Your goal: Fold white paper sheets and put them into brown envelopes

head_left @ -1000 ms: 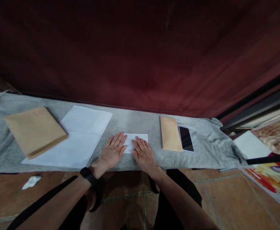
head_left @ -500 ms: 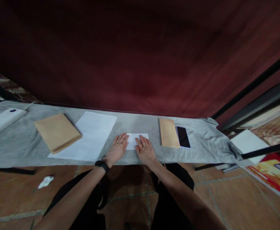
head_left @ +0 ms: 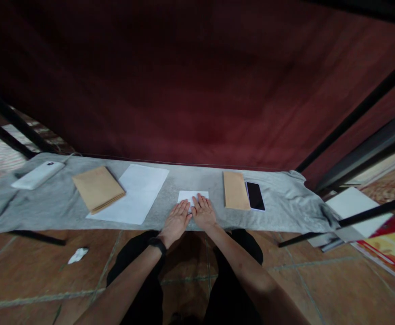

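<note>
A small white piece of paper (head_left: 185,194), apparently folded, lies on the grey cloth in front of me. My left hand (head_left: 178,220) rests flat over its lower left part, fingers stretched out. On the paper's right side my right hand (head_left: 204,212) presses down with fingers extended. The two hands nearly touch, and they hide the lower part of the paper. To the left, large white sheets (head_left: 139,194) lie partly under a stack of brown envelopes (head_left: 97,187). Another brown envelope (head_left: 235,190) lies to the right of my hands.
A dark-screened phone (head_left: 255,196) lies beside the right envelope. At the far left a white power bank or phone (head_left: 39,175) has a cable attached. The grey cloth (head_left: 285,203) covers a narrow bench before a dark red curtain (head_left: 183,99). Crumpled tissue (head_left: 78,255) is on the tiled floor.
My left hand has moved right and toward me, from the paper's left edge onto its lower part, close to my right hand. The camera view has shifted slightly.
</note>
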The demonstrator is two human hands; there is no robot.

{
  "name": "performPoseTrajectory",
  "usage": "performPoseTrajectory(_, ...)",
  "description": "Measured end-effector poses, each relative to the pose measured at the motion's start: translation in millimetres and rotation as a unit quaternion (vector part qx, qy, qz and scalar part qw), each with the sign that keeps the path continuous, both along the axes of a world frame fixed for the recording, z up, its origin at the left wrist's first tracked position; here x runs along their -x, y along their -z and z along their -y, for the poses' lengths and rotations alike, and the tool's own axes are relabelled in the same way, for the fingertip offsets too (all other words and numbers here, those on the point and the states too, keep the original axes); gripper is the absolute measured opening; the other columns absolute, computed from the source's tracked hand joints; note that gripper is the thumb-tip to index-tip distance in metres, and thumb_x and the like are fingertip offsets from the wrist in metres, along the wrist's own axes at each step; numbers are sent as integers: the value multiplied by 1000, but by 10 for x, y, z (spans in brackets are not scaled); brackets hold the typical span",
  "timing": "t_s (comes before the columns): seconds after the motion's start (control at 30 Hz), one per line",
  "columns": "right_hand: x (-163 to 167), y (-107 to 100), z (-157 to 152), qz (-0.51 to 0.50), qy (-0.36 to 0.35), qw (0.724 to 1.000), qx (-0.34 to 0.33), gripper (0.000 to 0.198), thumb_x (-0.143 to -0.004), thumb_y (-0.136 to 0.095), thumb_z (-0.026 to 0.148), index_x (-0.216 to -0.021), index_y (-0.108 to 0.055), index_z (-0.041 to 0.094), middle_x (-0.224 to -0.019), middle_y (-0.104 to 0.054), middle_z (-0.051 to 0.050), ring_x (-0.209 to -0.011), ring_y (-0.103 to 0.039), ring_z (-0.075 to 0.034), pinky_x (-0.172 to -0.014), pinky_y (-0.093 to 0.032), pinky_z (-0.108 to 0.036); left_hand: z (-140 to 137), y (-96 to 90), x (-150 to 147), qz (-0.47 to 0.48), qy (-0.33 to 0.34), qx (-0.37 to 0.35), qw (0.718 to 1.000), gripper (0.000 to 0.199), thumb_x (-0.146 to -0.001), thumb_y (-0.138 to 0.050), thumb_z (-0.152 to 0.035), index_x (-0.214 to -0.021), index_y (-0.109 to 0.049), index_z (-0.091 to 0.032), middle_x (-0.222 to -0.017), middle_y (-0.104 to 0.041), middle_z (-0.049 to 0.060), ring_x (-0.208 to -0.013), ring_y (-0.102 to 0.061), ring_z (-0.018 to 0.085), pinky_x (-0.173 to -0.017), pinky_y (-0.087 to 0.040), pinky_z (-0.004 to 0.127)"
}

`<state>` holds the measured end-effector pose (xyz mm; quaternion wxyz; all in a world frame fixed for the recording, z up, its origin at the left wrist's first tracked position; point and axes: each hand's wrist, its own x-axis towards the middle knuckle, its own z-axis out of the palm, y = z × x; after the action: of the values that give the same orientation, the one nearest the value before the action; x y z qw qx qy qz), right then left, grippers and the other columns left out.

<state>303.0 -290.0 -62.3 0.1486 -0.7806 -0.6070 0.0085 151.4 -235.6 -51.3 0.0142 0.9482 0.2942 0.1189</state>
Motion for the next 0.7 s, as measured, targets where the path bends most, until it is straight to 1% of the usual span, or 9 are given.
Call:
performPoseTrajectory(0.13,-1,-22,-5,-14,0,1000,20,51,-107,-38,36,-155,-41,19,-164,-32,-11,-151,-34,-23,-124,-22,-44,14,8,-42,-23,-25,6,999,57,-104,-28,-36,-149,-47,-6,-157,-45,19,-148,-39,25,-122,-32,44)
performPoseTrajectory(0.27,4,-51,-15,-36,4,999,40,52,-107,-36,37,-156,-39,19,-166,-27,-10,-153,-29,-24,-125,-18,-42,5,-46,-86,-61,-37,33,997,56,-103,-28,-33,-150,-46,-8,-157,-45,17,-149,-38,25,-123,-29,43)
performPoseTrajectory(0.37,10,-64,-16,-40,10,998,45,52,-108,-34,36,-157,-38,20,-166,-27,-8,-153,-27,-23,-125,-16,-42,26,-92,-137,-66,-53,43,996,55,-102,-29,-30,-149,-47,-7,-157,-45,18,-149,-38,25,-123,-28,42)
performPoseTrajectory(0.47,1,-60,-3,-42,8,998,48,51,-108,-33,34,-157,-38,21,-166,-29,-8,-153,-27,-22,-125,-16,-42,75,-109,-204,-67,-76,44,994,54,-101,-31,-27,-148,-48,-7,-157,-45,18,-149,-38,26,-122,-28,43)
performPoseTrajectory(0.57,-25,-28,33,-48,9,998,44,50,-107,-33,31,-156,-39,20,-166,-29,-8,-153,-29,-22,-125,-18,-42,139,-81,-265,-69,-99,37,992,54,-101,-32,-28,-148,-48,-7,-158,-43,19,-149,-37,29,-121,-29,46)
performPoseTrajectory(0.7,-76,49,135,-42,32,999,11,52,-106,-33,31,-155,-41,15,-164,-31,-10,-152,-32,-24,-125,-20,-45,213,12,-296,-60,-125,16,990,60,-102,-31,-33,-151,-41,-2,-161,-34,24,-152,-30,31,-123,-25,49)
